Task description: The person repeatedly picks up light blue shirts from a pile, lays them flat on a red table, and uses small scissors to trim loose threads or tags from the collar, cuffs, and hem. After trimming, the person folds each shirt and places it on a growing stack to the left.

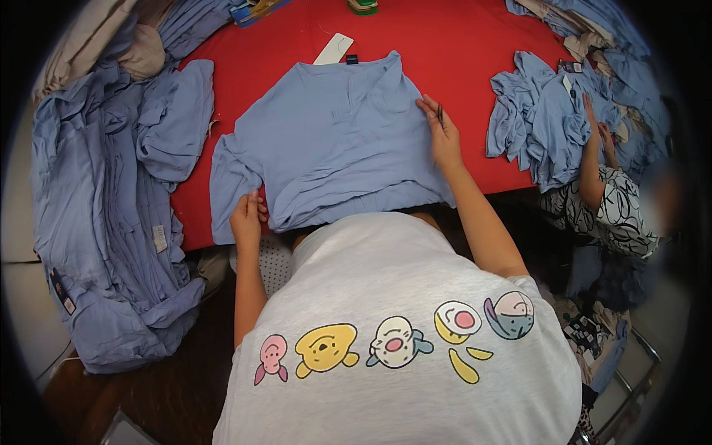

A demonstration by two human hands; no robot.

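A wrinkled pale-blue shirt [334,141] lies spread on the red tabletop [452,44], left hand [247,219] pinching its hem, right hand [443,133] pressed open-flat.

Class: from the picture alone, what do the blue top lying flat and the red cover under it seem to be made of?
Blue top: thin, soft woven or knit cloth, matte; it creases finely and drapes limp off the edge. Red table cover: probably smooth matte fabric or felt; flat, unshiny, fibre unclear.

A shirt [334,141] lies spread on the table [460,44] between the hands. The left hand [247,217] touches its near left edge, the right hand [443,133] rests on its right edge. Left of the left hand lies a heap of garments [111,222]. Right of the right hand lies a smaller pile [545,119], with another person's hand [593,122] on it. A paper tag [334,49] lies beyond the shirt's collar.
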